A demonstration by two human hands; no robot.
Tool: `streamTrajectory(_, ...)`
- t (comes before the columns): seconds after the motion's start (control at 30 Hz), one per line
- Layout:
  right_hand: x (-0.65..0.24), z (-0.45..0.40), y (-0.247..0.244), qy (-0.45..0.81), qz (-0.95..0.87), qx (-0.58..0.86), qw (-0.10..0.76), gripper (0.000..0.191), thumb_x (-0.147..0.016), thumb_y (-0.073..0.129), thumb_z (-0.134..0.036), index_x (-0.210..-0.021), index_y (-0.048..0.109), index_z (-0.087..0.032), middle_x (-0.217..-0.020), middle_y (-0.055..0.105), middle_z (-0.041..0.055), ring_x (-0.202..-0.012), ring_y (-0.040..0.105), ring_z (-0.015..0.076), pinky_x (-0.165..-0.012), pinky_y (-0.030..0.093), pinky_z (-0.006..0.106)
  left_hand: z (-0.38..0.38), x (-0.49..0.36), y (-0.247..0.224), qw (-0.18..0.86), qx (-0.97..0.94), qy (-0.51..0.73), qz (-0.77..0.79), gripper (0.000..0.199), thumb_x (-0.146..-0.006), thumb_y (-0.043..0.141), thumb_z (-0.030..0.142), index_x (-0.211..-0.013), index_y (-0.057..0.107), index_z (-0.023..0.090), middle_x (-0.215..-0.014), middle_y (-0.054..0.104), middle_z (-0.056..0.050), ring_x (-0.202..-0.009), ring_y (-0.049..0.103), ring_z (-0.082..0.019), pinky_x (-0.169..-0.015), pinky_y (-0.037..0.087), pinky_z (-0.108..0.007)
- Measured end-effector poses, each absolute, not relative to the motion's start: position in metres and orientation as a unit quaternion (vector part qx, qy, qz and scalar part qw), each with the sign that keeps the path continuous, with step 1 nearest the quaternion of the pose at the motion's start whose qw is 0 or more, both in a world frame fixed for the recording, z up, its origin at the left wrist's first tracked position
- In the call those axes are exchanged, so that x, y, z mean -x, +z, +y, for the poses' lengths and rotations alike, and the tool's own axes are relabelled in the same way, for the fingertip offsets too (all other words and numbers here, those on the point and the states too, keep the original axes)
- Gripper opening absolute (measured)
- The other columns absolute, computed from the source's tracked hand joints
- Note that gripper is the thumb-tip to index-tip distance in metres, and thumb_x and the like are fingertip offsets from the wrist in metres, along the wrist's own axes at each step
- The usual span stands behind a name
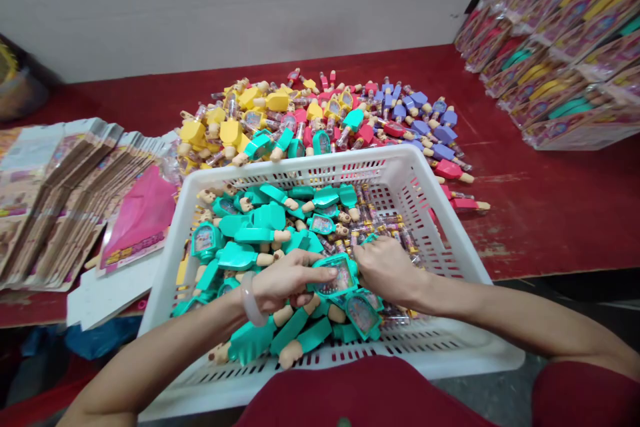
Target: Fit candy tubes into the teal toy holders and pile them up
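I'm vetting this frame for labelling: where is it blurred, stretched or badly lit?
Head view: the packaged stack at upper right looks soft and stretched towards the corner; head view: the gray wall has soft, fairly even light, while the space under the table at lower left goes dark; head view: the teal toy in the left hand's grip is readable.

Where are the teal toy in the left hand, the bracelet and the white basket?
Held teal toy [344, 279]: head view, on its picture window.
Bracelet [249, 297]: head view, on its band.
White basket [470, 360]: head view, on its near rim.
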State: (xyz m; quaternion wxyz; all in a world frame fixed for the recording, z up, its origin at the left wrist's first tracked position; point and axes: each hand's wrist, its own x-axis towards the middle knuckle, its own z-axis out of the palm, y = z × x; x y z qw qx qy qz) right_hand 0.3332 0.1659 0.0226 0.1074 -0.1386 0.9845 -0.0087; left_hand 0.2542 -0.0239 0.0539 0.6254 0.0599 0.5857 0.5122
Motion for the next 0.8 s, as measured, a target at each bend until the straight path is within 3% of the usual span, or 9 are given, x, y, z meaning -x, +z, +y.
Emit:
streamTrajectory(0.1,-0.33,0.167,0.023,-0.012,0.985,0.121,0.123,0.019,-0.075,0.051,-0.015,-0.085,0.067,-0.011,-0.074,0.07,0.0131,-0.066,0.065,0.0235,-0.054,0.031,0.029,-0.024,-0.254,0.054,0.594,-0.108,0.49,0.628,0.036,-0.078,0.064,0.05,-0.08,0.056,0.015,-0.06,0.046,0.006,-0.042,0.034,-0.003,-0.039,0.027,-0.018)
streamTrajectory(0.17,-0.324,0.17,0.022,-0.029,0.983,0.121,0.134,0.017,-0.074,0.054,-0.019,-0.084,0.067,-0.013,-0.075,0.07,0.0113,-0.066,0.065,0.0227,-0.054,0.03,0.028,-0.029,-0.256,0.05,0.516,-0.201,0.456,0.697,0.034,-0.083,0.058,0.049,-0.086,0.058,0.015,-0.065,0.055,0.003,-0.05,0.046,-0.007,-0.047,0.037,-0.02)
streamTrajectory(0.27,-0.313,0.176,0.017,-0.087,0.966,0.168,0.176,0.015,-0.072,0.057,-0.025,-0.081,0.067,-0.018,-0.074,0.071,0.0064,-0.066,0.063,0.0197,-0.053,0.029,0.025,-0.04,-0.261,0.034,0.307,-0.411,0.338,0.789,0.031,-0.089,0.051,0.04,-0.11,0.058,0.018,-0.099,0.068,-0.006,-0.08,0.063,-0.018,-0.068,0.048,-0.027)
streamTrajectory(0.33,-0.31,0.178,0.01,-0.12,0.949,0.195,0.216,0.013,-0.072,0.057,-0.028,-0.076,0.066,-0.019,-0.07,0.07,0.0042,-0.064,0.062,0.0182,-0.052,0.028,0.024,-0.047,-0.265,0.021,0.187,-0.516,0.248,0.799,0.036,-0.091,0.048,0.031,-0.125,0.05,0.018,-0.121,0.063,-0.011,-0.094,0.065,-0.023,-0.075,0.049,-0.033)
streamTrajectory(0.4,-0.313,0.177,0.0,-0.122,0.947,0.191,0.23,0.012,-0.071,0.056,-0.027,-0.074,0.065,-0.019,-0.068,0.069,0.0038,-0.063,0.061,0.0178,-0.053,0.027,0.025,-0.052,-0.27,0.012,0.142,-0.554,0.2,0.796,0.039,-0.091,0.045,0.028,-0.129,0.045,0.017,-0.13,0.057,-0.014,-0.099,0.064,-0.025,-0.077,0.05,-0.036)
streamTrajectory(0.6,-0.331,0.169,-0.028,-0.095,0.969,0.18,0.141,0.011,-0.068,0.054,-0.02,-0.073,0.063,-0.016,-0.066,0.068,0.005,-0.056,0.055,0.0162,-0.054,0.022,0.028,-0.051,-0.278,0.027,0.295,-0.422,0.286,0.808,0.041,-0.087,0.053,0.039,-0.124,0.049,0.021,-0.109,0.066,-0.006,-0.094,0.063,-0.024,-0.076,0.049,-0.033)
streamTrajectory(0.7,-0.333,0.166,-0.03,-0.092,0.969,0.224,0.04,0.01,-0.067,0.052,-0.017,-0.07,0.061,-0.015,-0.06,0.063,0.0052,-0.052,0.049,0.0153,-0.055,0.021,0.03,-0.05,-0.274,0.036,0.452,-0.259,0.395,0.757,0.039,-0.087,0.052,0.05,-0.109,0.057,0.018,-0.083,0.064,-0.002,-0.061,0.059,-0.014,-0.053,0.045,-0.024)
streamTrajectory(0.8,-0.334,0.163,-0.027,-0.084,0.958,0.264,-0.077,0.014,-0.072,0.047,-0.013,-0.066,0.058,-0.016,-0.055,0.057,0.0039,-0.05,0.043,0.0149,-0.056,0.021,0.032,-0.052,-0.272,0.033,0.596,-0.078,0.498,0.625,0.042,-0.083,0.056,0.055,-0.096,0.058,0.015,-0.06,0.049,0.005,-0.036,0.038,-0.004,-0.034,0.026,-0.018)
